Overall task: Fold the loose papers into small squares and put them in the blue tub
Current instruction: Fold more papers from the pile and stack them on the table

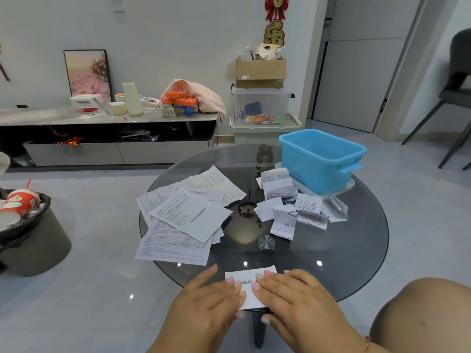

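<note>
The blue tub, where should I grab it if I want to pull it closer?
Take the blue tub by the lug handle jutting from its near right end, coming in from the right. The folded papers crowd its near left side, and the open rim gives fingers a lip to hook under.

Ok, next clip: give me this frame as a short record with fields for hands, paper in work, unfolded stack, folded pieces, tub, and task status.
left hand: flat, pressing the paper in work
right hand: flat, pressing the same paper
paper in work: partly folded, at near edge of glass table
unfolded stack: loose sheets, table's left side
folded pieces: piled on the table beside the tub, not in it
blue tub: far right of table, open; no paper visible inside
status: folding under way, nothing visibly tubbed
</note>
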`<state>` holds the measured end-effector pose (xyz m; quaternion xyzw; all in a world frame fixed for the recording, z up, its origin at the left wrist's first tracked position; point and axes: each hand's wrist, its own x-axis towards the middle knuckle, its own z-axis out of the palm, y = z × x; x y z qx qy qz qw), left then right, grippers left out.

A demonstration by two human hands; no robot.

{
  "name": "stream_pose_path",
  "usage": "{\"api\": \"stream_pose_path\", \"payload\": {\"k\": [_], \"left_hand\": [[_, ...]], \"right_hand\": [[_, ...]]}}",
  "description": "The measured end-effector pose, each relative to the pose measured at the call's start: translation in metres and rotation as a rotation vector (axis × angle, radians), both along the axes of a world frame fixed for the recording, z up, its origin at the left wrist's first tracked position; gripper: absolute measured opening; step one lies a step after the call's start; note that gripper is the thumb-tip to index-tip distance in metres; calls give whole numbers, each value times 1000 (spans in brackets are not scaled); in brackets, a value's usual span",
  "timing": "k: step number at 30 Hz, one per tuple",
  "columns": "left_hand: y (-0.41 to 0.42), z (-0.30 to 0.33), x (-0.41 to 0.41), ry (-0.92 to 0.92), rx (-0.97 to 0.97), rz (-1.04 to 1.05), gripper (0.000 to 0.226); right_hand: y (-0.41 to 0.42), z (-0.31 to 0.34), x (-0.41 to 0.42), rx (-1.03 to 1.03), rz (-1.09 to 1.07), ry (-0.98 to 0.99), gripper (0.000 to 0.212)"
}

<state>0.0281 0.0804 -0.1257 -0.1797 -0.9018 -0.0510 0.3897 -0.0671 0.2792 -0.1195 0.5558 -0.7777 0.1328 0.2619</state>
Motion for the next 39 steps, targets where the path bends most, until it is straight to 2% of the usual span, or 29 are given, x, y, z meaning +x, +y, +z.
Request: {"api": "stream_pose_path", "payload": {"k": [4, 6, 10, 14, 17, 20, 22, 26, 29, 33, 36, 39], "left_hand": [[6, 5, 2, -2, 51, 25, 30], [8, 11, 0, -24, 137, 39, 36], [16, 31, 1, -201, 382, 64, 16], [30, 60, -2, -387, 854, 180, 6], [33, 74, -14, -478, 896, 178, 21], [30, 85, -32, -457, 989, 221, 6], [25, 89, -48, -460, 1032, 248, 17], [15, 90, -70, -445, 1096, 354, 36], [6, 82, -82, -452, 1188, 409, 35], [2, 77, -95, -477, 1270, 447, 28], [4, 79, -101, -532, 1329, 437, 23], [4, 81, -106, -577, 1357, 440, 22]], "right_hand": [[-2, -1, -1, -183, 49, 74, 39], [-1, 1, -3, -229, 58, 33, 41], [3, 10, -8, -288, 1, -103, 40], [8, 35, -12, -325, -31, -266, 27], [10, 55, -17, -297, -81, -397, 33], [8, 81, -33, -279, -195, -596, 27], [4, 101, -56, -226, -245, -624, 18], [-16, 133, -120, -143, -350, -576, 14], [-43, 143, -173, -70, -418, -542, 19], [-88, 141, -229, 239, -462, -514, 36], [-117, 133, -255, 565, -479, -455, 39], [-134, 124, -268, 724, -468, -445, 39]]}}
